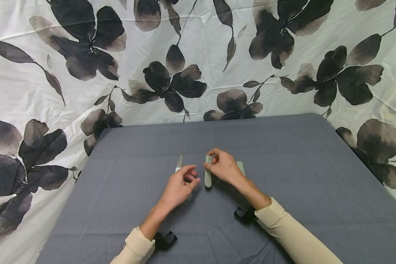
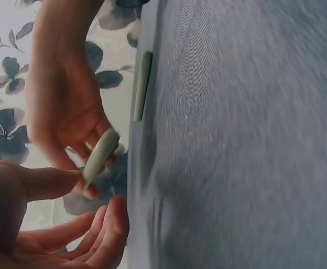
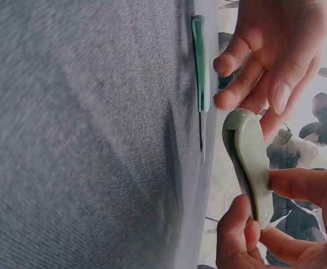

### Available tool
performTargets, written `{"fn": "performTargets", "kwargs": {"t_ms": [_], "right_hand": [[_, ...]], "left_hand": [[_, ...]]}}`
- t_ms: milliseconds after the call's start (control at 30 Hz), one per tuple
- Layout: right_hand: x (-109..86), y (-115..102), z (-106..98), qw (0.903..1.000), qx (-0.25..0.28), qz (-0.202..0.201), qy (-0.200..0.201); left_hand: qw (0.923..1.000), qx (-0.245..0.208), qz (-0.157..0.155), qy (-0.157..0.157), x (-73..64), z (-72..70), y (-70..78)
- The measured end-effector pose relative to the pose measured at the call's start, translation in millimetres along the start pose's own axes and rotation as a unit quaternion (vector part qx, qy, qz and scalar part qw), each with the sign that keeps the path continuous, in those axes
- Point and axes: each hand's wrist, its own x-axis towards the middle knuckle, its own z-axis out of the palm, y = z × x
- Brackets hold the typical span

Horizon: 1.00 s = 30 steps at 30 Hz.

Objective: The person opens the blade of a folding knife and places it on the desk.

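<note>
My right hand pinches a pale green handle-shaped piece near its upper end, holding it above the table. A dark slot runs along its edge in the right wrist view, where the thumb and fingertips grip its lower end. Close by on the left, my left hand has its fingers loosely curved, with nothing between them. Past that hand lies a knife with its blade exposed; its green handle shows in the right wrist view. Partly hidden behind the right hand is another pale green piece.
A grey cloth covers the table. Behind it and at the sides hangs a white sheet with dark flowers. Black straps sit at both wrists, beside cream sleeves.
</note>
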Motion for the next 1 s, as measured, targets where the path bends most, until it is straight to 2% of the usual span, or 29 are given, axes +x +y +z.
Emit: {"fn": "performTargets", "kwargs": {"t_ms": [133, 333, 567, 833, 1000], "right_hand": [[-1.4, -1, 0, 0.9997, 0.023, -0.011, 0.006], [-3.8, -3, 2, 0.9990, 0.040, -0.021, 0.005], [-4.1, -3, 4, 0.9979, 0.058, -0.029, 0.008], [-7.4, -2, 4, 0.9874, 0.153, -0.037, -0.020], [-11.8, -1, 5, 0.9824, 0.183, -0.030, -0.022]], "left_hand": [[0.9991, -0.037, -0.017, -0.012, 2.3, 5.5, 0.7], [0.9949, -0.099, -0.012, -0.010, 6.4, 12.8, 0.6], [0.9903, -0.139, -0.012, -0.004, 10.5, 17.6, 3.0], [0.9822, -0.185, -0.036, 0.002, 8.9, 17.9, 6.1], [0.9792, -0.198, -0.038, 0.019, 7.9, 18.0, 8.6]]}}
